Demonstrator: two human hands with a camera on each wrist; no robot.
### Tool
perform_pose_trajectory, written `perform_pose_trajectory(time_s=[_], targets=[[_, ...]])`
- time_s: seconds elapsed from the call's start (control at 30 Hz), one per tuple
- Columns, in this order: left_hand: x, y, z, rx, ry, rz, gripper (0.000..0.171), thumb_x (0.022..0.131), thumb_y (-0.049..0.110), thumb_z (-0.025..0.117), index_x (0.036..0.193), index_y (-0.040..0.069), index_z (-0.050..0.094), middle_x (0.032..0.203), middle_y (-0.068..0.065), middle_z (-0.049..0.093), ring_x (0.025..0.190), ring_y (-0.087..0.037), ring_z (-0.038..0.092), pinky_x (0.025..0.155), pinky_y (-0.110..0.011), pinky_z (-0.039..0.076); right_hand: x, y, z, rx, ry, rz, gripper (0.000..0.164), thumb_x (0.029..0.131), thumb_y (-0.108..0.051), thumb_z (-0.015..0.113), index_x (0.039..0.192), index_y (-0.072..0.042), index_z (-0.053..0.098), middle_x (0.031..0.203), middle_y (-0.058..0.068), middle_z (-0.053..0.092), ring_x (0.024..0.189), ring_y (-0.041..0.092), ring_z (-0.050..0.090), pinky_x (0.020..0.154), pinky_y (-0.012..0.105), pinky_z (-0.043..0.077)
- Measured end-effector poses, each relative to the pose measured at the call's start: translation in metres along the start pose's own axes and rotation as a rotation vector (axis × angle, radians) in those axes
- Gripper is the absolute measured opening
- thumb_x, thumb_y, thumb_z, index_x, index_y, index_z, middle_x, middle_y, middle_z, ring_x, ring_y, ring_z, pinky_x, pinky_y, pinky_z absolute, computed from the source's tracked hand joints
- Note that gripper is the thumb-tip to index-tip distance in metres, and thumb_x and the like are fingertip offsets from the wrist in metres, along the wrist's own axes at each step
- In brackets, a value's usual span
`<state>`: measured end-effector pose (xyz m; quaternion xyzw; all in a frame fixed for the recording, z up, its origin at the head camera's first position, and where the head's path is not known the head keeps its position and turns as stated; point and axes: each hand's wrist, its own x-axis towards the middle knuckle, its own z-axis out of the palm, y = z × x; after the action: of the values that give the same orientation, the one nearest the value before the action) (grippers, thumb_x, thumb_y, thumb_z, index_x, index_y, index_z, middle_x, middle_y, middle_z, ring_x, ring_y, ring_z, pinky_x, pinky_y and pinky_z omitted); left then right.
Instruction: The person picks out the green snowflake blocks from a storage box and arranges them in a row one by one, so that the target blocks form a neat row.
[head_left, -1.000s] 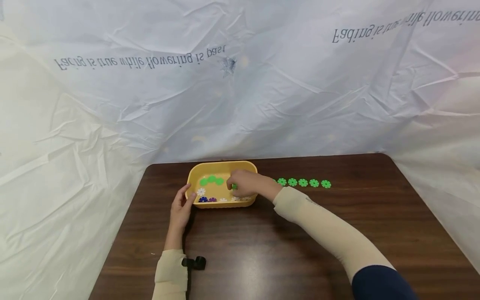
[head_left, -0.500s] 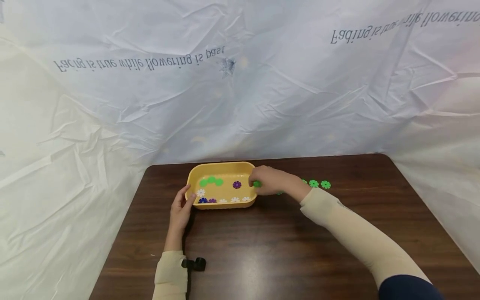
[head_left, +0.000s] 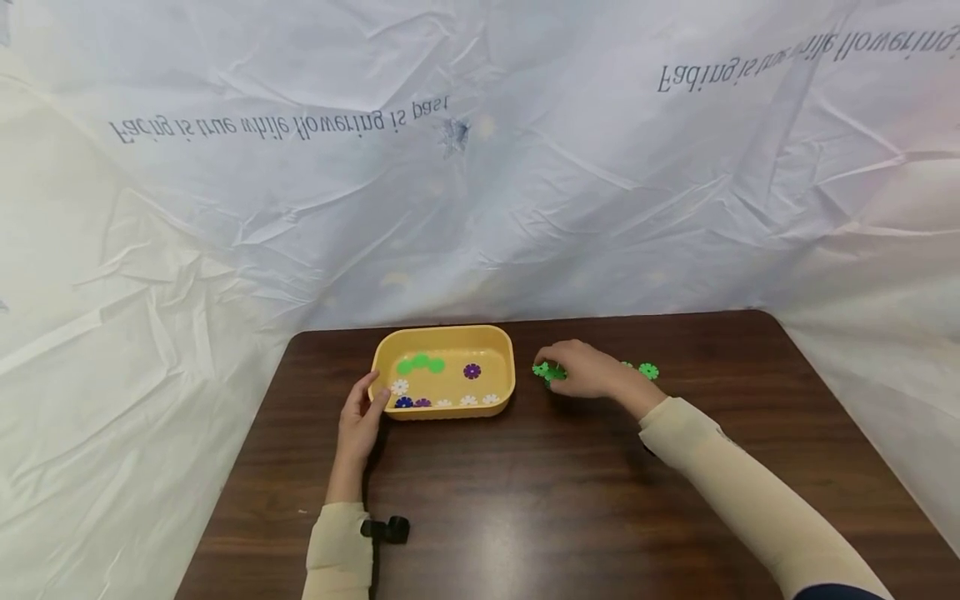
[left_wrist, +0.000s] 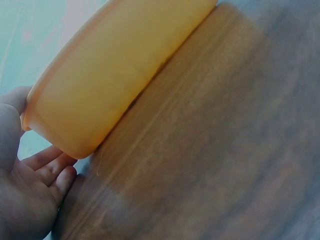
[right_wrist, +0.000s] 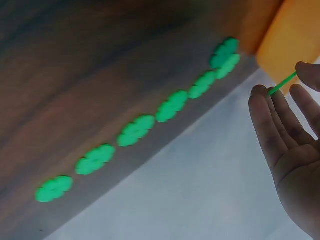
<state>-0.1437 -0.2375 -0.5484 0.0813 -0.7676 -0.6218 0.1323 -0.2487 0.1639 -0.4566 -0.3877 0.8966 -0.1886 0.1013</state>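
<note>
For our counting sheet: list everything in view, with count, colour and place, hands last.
Table: one, brown, beneath the tray
Cloth: count unclear, whitish, behind the table
Tray: one, yellow, on the table
White discs: four, white, in the tray
Purple discs: two, purple, in the tray
Blue disc: one, blue, tray's near-left corner
Inner green discs: three, green, tray's far left
Table discs: seven, green, right of tray
Pinched disc: one, green, right of tray
Black device: one, black, left cuff
Beige sleeves: two, beige, both forearms
Navy sleeve: one, navy, lower right corner
Left hand: one, bare, gripping the tray
Right hand: one, bare, pinching one disc
</note>
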Motion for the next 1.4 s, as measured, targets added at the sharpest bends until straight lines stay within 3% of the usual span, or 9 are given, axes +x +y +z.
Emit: perform_pose_trajectory(time_s=[0.2,0.43,0.7,0.9,0.97,1.17,1.3,1.4], targets=[[-0.005,0.004,-0.003,-0.003,0.0,-0.017,0.049,0.108,0.021,0.063,0.154,0.007,0.051,0.165,-0.016,0.04,0.155,-0.03,0.031,0.126,-0.05,0.026,-0.007,0.012,0.01,-0.016,0.059,-0.014,0.028,0.095,-0.005,0.072,0.123,-0.001,0.073,0.116,0.013,0.07,0.094,0.025,0.065,0.08,0.042,0.056],[-0.008,0.029,-0.001,-0.02,-0.047,-0.046,0.05,0.108,0.014,0.06,0.155,-0.002,0.046,0.167,-0.023,0.034,0.157,-0.037,0.025,0.126,-0.053,0.023,-0.018,0.023,0.014,-0.007,0.068,0.022,0.029,0.095,-0.004,0.071,0.123,0.001,0.073,0.119,0.016,0.07,0.102,0.03,0.067,0.082,0.045,0.057],[0.001,0.007,-0.001,-0.029,-0.028,-0.028,0.051,0.108,0.022,0.062,0.155,0.007,0.05,0.167,-0.012,0.039,0.154,-0.025,0.031,0.124,-0.044,0.029,-0.023,0.029,0.017,-0.023,0.084,0.031,0.023,0.096,-0.005,0.071,0.119,0.0,0.074,0.117,0.016,0.07,0.1,0.031,0.067,0.082,0.047,0.057],[0.0,0.005,0.001,-0.029,-0.027,-0.056,0.051,0.108,0.023,0.063,0.156,0.009,0.05,0.166,-0.01,0.04,0.15,-0.023,0.037,0.111,-0.022,0.036,-0.027,0.037,0.025,-0.03,0.098,0.046,0.017,0.096,-0.004,0.072,0.112,-0.001,0.077,0.114,0.015,0.068,0.098,0.031,0.067,0.08,0.047,0.058],[-0.001,0.007,0.001,-0.034,-0.034,-0.074,0.052,0.108,0.02,0.062,0.156,0.007,0.049,0.167,-0.012,0.038,0.151,-0.025,0.035,0.112,-0.024,0.035,-0.029,0.038,0.028,-0.032,0.096,0.054,0.016,0.096,-0.005,0.073,0.111,-0.003,0.077,0.113,0.013,0.069,0.098,0.03,0.068,0.081,0.047,0.058],[-0.003,0.011,0.003,-0.039,-0.041,-0.078,0.051,0.108,0.015,0.061,0.156,0.001,0.047,0.168,-0.018,0.035,0.154,-0.031,0.03,0.124,-0.05,0.027,-0.032,0.042,0.034,-0.058,0.096,0.033,0.014,0.097,-0.006,0.074,0.109,-0.006,0.08,0.109,0.009,0.074,0.101,0.03,0.07,0.084,0.047,0.06],[-0.002,0.007,0.002,-0.033,-0.025,-0.042,0.05,0.108,0.019,0.062,0.155,0.005,0.05,0.166,-0.013,0.039,0.153,-0.026,0.033,0.124,-0.047,0.029,-0.031,0.043,0.034,-0.091,0.124,0.024,0.013,0.095,-0.005,0.076,0.107,-0.006,0.081,0.107,0.008,0.075,0.103,0.031,0.069,0.087,0.048,0.059],[-0.001,0.003,0.001,-0.023,-0.017,-0.021,0.05,0.108,0.023,0.063,0.154,0.008,0.051,0.165,-0.011,0.041,0.151,-0.024,0.035,0.122,-0.042,0.031,-0.031,0.039,0.032,-0.096,0.147,0.008,0.01,0.095,-0.005,0.077,0.104,-0.007,0.081,0.103,0.005,0.073,0.096,0.027,0.069,0.082,0.044,0.059]])
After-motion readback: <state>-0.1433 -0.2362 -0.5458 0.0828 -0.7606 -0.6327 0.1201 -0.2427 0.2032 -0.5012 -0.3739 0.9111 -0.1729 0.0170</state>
